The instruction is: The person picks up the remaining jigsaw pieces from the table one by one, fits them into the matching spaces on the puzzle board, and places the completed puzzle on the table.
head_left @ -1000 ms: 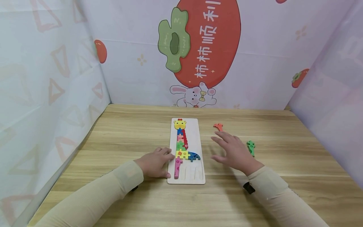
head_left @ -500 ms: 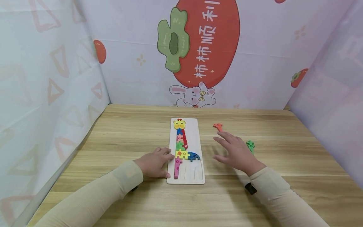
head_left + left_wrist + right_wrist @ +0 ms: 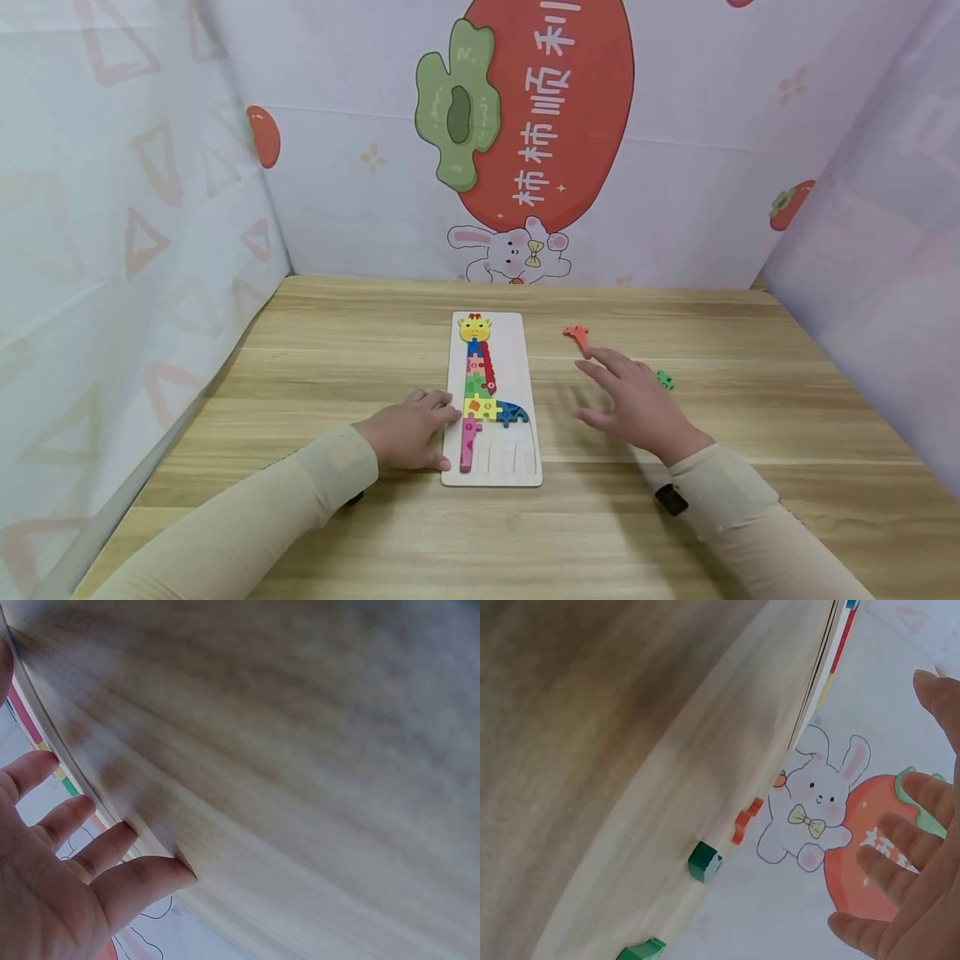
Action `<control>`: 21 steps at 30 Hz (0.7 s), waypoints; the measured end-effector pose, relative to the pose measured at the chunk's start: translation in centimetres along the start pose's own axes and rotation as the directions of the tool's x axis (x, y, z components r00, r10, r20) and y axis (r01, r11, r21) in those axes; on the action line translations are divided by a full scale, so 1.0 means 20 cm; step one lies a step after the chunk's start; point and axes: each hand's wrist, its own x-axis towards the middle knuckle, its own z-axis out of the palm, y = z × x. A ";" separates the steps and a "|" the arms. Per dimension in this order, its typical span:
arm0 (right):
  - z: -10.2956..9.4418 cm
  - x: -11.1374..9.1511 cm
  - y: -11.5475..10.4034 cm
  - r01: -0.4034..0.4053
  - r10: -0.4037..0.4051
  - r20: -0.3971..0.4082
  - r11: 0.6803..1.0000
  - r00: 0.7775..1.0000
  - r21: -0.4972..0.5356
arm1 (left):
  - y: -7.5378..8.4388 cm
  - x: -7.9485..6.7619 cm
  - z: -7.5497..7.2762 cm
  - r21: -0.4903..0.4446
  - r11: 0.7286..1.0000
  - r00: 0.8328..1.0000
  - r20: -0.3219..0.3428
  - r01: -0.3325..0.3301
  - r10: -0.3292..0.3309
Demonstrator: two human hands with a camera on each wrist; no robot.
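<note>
A pale wooden giraffe puzzle board [image 3: 517, 350] lies mid-table in the head view. Its inlaid pieces include a yellow head piece [image 3: 475, 328], a red mane piece [image 3: 489, 371], a yellow body piece [image 3: 482, 408], a blue rump piece [image 3: 513, 413] and a pink leg piece [image 3: 468, 446]. My left hand [image 3: 411, 429] rests at the board's left edge, fingers spread along it. To the board's right, my right hand [image 3: 637, 404] hovers over the table with loose fingers, holding nothing. Just beyond its fingertips lies an orange puzzle piece [image 3: 577, 335]. A green puzzle piece [image 3: 665, 380] is partly hidden behind this hand.
Bare recesses [image 3: 501, 457] show at the board's lower right. The right wrist view has two green blocks, one upper [image 3: 704, 862] and one lower [image 3: 642, 949], on the wooden table [image 3: 645, 795]. Printed cloth walls [image 3: 360, 217] stand behind and at both sides.
My right hand has drifted a little to the right, uncovering more of the orange piece and covering more of the green one. My left hand and the board stay put.
</note>
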 end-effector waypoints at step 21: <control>-0.03 -0.04 0.07 -0.022 0.023 0.022 1.000 0.999 -0.017 | 0.00 0.00 0.00 -0.008 1.000 1.000 0.009 0.012 -0.012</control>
